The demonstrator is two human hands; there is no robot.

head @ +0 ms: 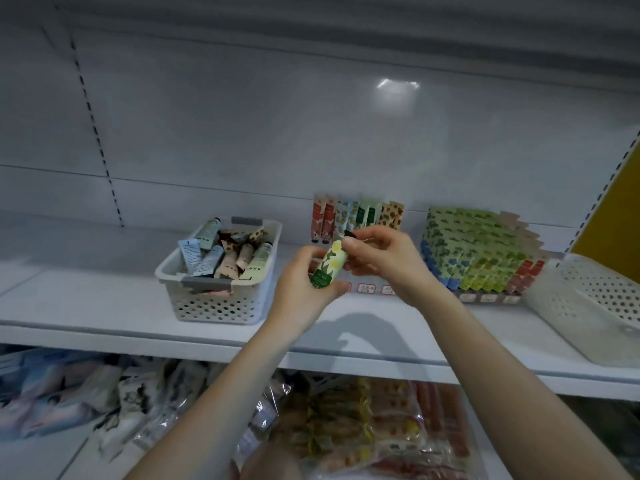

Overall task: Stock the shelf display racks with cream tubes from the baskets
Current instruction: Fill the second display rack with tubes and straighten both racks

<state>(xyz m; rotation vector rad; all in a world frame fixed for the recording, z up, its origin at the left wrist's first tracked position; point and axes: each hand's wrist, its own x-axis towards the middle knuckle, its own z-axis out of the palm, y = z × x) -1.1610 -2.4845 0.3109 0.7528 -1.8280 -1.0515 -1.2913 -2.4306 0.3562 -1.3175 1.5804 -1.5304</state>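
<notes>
Hands [381, 258] on tube [327, 268]; tube-filled basket [221, 303].

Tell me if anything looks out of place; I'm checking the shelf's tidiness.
One thing: the white basket at the right lies tipped over, unlike the upright basket of tubes. The full rack looks orderly. Both hands hold a green tube.

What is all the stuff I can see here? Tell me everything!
held tube: one, green with yellow flowers, between both hands
basket: one, white, shelf left, holding many mixed tubes
middle rack: one, few upright tubes, orange, green, yellow-brown, behind the hands
full rack: one, rows of green, blue and red tubes, shelf right
second basket: one, white, far right, tipped on its side
shelf: one, white
packaged goods: many, mixed colours, lower shelf
left hand: one, gripping tube
right hand: one, gripping tube's top
</notes>
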